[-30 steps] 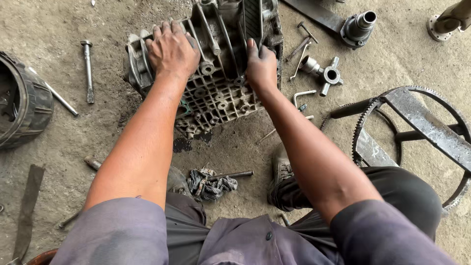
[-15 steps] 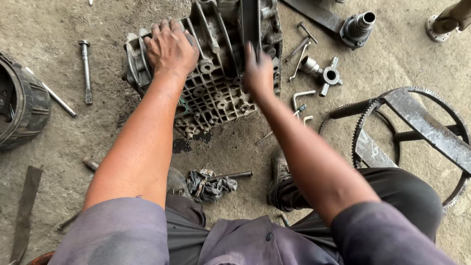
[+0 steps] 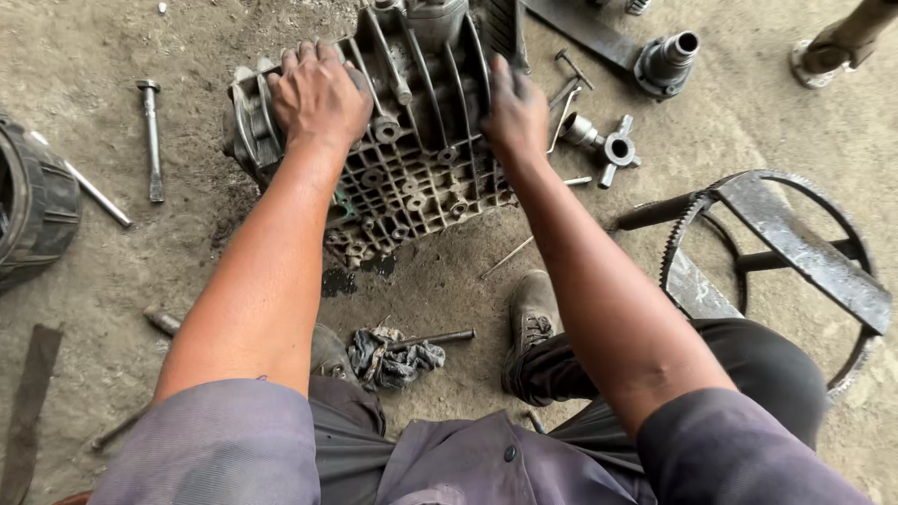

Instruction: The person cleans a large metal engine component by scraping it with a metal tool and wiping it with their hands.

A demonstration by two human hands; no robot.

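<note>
A large grey ribbed metal engine casing lies on the dirt floor in front of me. My left hand grips its upper left edge, fingers curled over the rim. On the casing's right edge sits my right hand, fingers wrapped over the ribs. Both forearms reach forward from my grey sleeves. My right shoe is planted just below the casing.
A metal cross joint and bent rods lie right of the casing. A toothed ring gear with flat bars is at right. A long bolt and a black tyre are at left. A dirty rag with a rod lies near my knees.
My right hand shifted from the casing's middle ribs out to its right edge. The casing turned slightly. My left hand kept its grip.
</note>
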